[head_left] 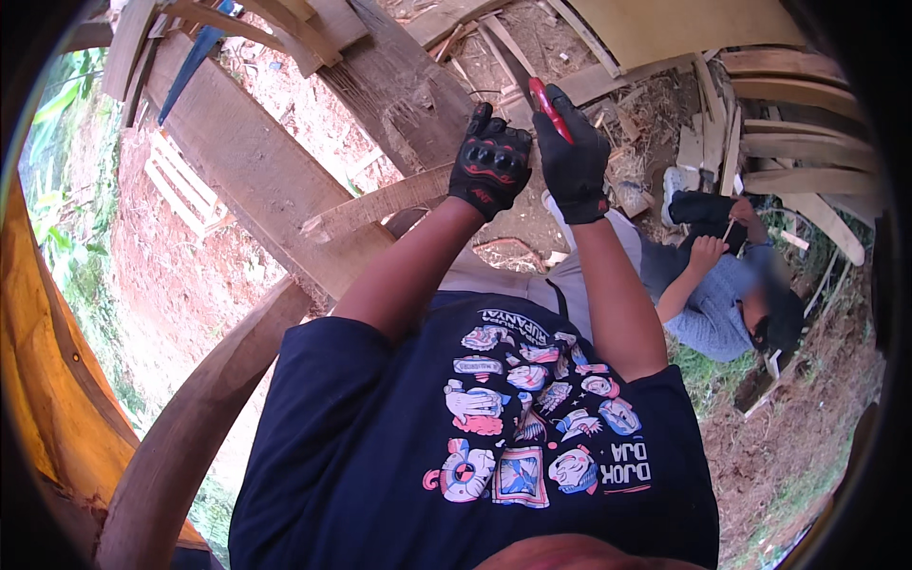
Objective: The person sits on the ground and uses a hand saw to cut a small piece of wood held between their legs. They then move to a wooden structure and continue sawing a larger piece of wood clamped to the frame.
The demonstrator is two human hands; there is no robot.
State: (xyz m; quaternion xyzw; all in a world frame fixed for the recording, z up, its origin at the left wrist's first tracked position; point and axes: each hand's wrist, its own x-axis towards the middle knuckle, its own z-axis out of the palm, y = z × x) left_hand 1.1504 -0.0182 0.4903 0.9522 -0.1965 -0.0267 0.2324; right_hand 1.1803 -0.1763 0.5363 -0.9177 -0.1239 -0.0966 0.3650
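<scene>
My left hand [490, 163], in a black glove with red trim and hard knuckle pads, is closed with its knuckles up. Whatever its fingers may hold is hidden. Close beside it, my right hand [575, 163], also black-gloved, is closed round a slim red handle [552, 111]. A narrow dark strip [510, 55] runs away from the handle's far end, roughly in line with it; I cannot tell whether it is the tool's blade or a separate piece. Beyond and left of my hands lies a wide, weathered plank [380, 81].
A long board [247, 152] slants across the left, near a curved timber [195, 418]. A blue-handled saw-like tool [193, 66] rests at upper left. Stacked boards [803, 119] stand at upper right. Another person [717, 285] sits to my right, holding a thin stick. Wood scraps litter the ground.
</scene>
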